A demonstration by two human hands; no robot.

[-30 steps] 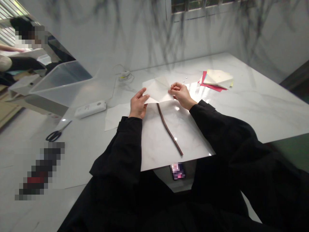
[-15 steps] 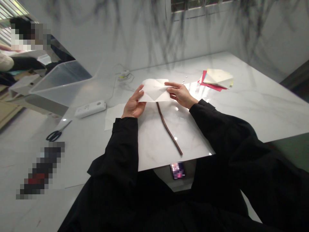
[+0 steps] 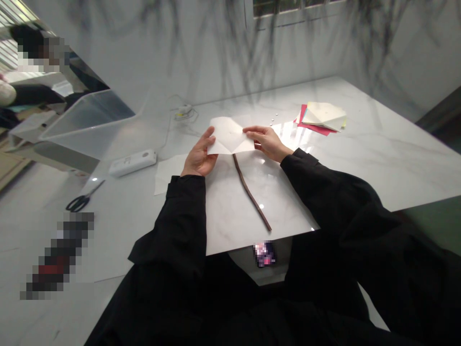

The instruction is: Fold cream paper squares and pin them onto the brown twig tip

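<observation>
A creased sheet of white paper (image 3: 230, 137) is held up above the table between both hands. My left hand (image 3: 200, 154) grips its left side, thumb on the face and the other fingers behind. My right hand (image 3: 266, 142) pinches its right edge, with the index finger lying along the front. From below the paper's lower edge a thin brown stick (image 3: 248, 189) runs toward the table's front edge; its upper end is hidden by the paper. Another white sheet (image 3: 168, 172) lies flat beside my left wrist.
A white power strip (image 3: 132, 163) and black-handled scissors (image 3: 81, 199) lie to the left, near a translucent plastic bin (image 3: 90, 122). Stacked coloured paper (image 3: 322, 117) sits at the back right. A phone-like screen (image 3: 264, 253) shows below the table edge. Another person (image 3: 36, 48) is at the far left.
The paper's right part has come slightly toward me and its fold looks different. My right hand has shifted a little left along with it. The left hand stays almost in place.
</observation>
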